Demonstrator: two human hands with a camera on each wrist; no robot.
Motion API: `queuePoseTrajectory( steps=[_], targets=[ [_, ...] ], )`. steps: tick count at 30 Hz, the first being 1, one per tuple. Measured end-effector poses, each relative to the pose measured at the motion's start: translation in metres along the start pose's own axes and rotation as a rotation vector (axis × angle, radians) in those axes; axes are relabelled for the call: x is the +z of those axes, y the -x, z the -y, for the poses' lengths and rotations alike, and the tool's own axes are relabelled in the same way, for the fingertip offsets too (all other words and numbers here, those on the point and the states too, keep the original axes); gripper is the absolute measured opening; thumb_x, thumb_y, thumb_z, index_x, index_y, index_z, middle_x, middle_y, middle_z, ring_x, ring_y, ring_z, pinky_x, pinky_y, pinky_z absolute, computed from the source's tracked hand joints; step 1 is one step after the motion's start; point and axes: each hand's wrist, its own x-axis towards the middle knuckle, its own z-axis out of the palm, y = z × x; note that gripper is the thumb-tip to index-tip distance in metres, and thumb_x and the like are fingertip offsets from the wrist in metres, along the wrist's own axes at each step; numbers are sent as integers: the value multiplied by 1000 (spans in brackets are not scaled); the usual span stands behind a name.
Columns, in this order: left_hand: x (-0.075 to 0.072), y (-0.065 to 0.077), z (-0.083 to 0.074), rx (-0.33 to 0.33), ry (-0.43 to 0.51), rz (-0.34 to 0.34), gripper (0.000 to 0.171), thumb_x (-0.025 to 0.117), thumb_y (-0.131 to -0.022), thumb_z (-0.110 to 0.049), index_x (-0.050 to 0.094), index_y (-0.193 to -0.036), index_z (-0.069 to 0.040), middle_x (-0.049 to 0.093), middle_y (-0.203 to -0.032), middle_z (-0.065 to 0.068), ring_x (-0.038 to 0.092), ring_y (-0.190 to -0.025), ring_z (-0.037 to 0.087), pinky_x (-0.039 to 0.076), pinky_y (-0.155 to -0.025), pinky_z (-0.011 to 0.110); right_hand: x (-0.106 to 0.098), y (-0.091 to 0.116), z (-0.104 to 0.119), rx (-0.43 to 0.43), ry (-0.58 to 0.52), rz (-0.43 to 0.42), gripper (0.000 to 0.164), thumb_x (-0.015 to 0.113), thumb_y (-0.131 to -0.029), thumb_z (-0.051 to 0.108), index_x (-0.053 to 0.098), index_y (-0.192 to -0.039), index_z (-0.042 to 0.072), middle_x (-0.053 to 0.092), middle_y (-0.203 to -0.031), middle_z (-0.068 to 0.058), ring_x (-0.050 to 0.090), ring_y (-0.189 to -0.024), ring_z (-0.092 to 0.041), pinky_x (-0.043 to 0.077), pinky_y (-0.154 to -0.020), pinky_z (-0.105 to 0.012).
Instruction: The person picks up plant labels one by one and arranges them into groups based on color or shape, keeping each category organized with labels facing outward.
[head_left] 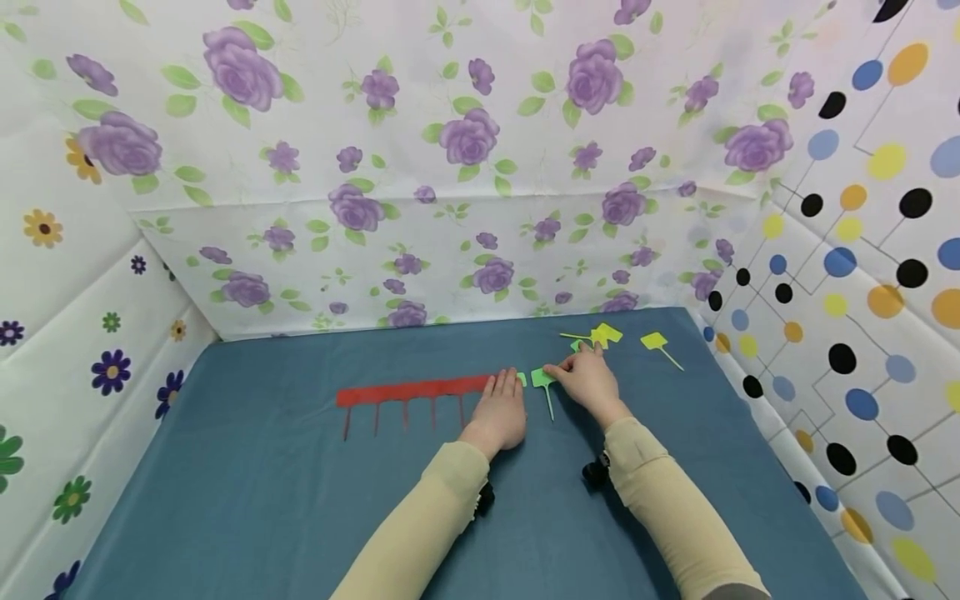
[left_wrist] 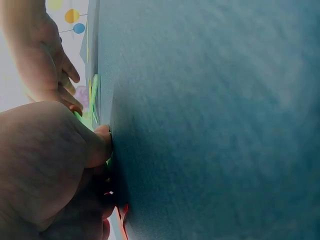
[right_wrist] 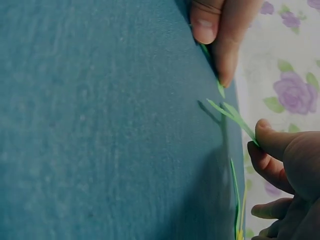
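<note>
Several red T-shaped plant labels [head_left: 412,390] lie edge to edge in a row, stems toward the person. My left hand [head_left: 501,417] presses with straight fingers at the row's right end, partly covering a green plant label [head_left: 522,379]. In the right wrist view, its thumb and finger are right at that label's edge. My right hand [head_left: 591,383] pinches another green plant label [right_wrist: 239,120] by its head between thumb and index finger, the label tilted. Beyond the right hand lies a further green label [head_left: 577,344], partly hidden by the fingers.
Yellow plant labels [head_left: 609,333] overlap behind the right hand, and a single yellow label [head_left: 655,341] lies farther right. A blue cloth [head_left: 247,467] covers the table. A floral sheet [head_left: 465,233] stands along the back, with patterned sheets at both sides.
</note>
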Motion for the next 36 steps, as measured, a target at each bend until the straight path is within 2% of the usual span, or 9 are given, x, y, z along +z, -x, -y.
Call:
queuePoseTrajectory(
  steps=[5, 8, 14, 20, 27, 36],
  targets=[
    [1, 0, -2, 11, 1, -6, 61, 38, -108, -32, 19, -159, -5, 6, -167, 12, 6, -153, 27, 7, -123, 43, 2, -2, 4, -5, 65, -28, 42, 68, -90, 53, 80, -81, 14, 34, -153, -29, 11, -148, -48, 43, -99, -64],
    [1, 0, -3, 11, 0, -7, 61, 39, -108, -32, 19, -159, -5, 6, -167, 12, 6, -153, 27, 7, -123, 42, 2, -3, 6, -11, 114, -49, 42, 69, -90, 54, 80, -79, 15, 36, -152, -30, 12, -148, -48, 44, -100, -63],
    [2, -3, -3, 6, 0, -1, 62, 39, -108, -33, 18, -160, -6, 5, -167, 11, 4, -153, 26, 6, -123, 41, 1, -5, 9, -26, 185, -46, 42, 70, -90, 53, 80, -80, 13, 36, -150, -34, 12, -146, -51, 32, -110, -62],
    [2, -3, -2, 3, 0, -2, 62, 39, -108, -32, 17, -160, -6, 4, -167, 11, 4, -153, 26, 5, -123, 42, 3, -7, 9, -48, 201, -43, 43, 70, -89, 53, 77, -71, 15, 38, -149, -33, 11, -146, -52, 21, -117, -58],
    [4, -4, -2, -2, -1, -3, 61, 37, -109, -32, 17, -160, -6, 4, -167, 11, 4, -153, 26, 6, -123, 42, 6, -7, 10, -36, 212, -23, 44, 69, -89, 55, 79, -77, 14, 32, -152, -33, 9, -147, -51, 21, -117, -59],
    [2, -3, -2, -9, -4, 21, 60, 36, -108, -30, 15, -160, -7, 1, -167, 10, 1, -153, 26, 4, -123, 42, 6, -9, 12, -35, 229, -12, 46, 67, -90, 56, 77, -74, 14, 32, -153, -32, 8, -147, -50, 19, -118, -58]
  ],
)
